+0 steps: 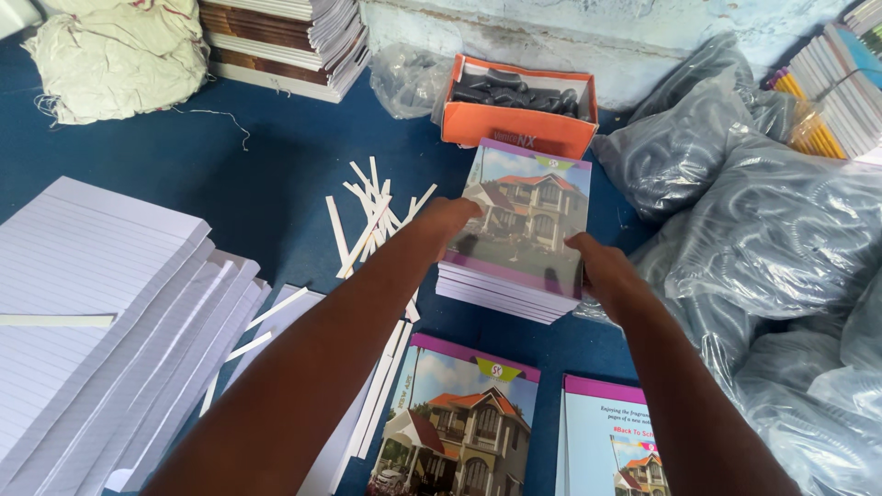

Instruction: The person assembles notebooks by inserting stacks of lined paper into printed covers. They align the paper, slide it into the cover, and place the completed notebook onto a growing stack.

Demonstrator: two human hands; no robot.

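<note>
A stack of notebooks [528, 207] with a house picture on the glossy cover lies on the blue floor ahead of me. My left hand [447, 219] grips the left edge of the top notebook, fingers curled under it. My right hand [594, 260] holds its near right corner. Both forearms reach out from the bottom of the view. Nearer to me lie a front cover [459, 422] with the same house picture and a back cover [611, 441] beside it.
Fanned stacks of lined paper [92, 312] fill the left side. White paper strips [372, 216] are scattered in the middle. An orange box [519, 115] of black parts stands behind the stack. Clear bags of coiled spirals [772, 230] pile up on the right.
</note>
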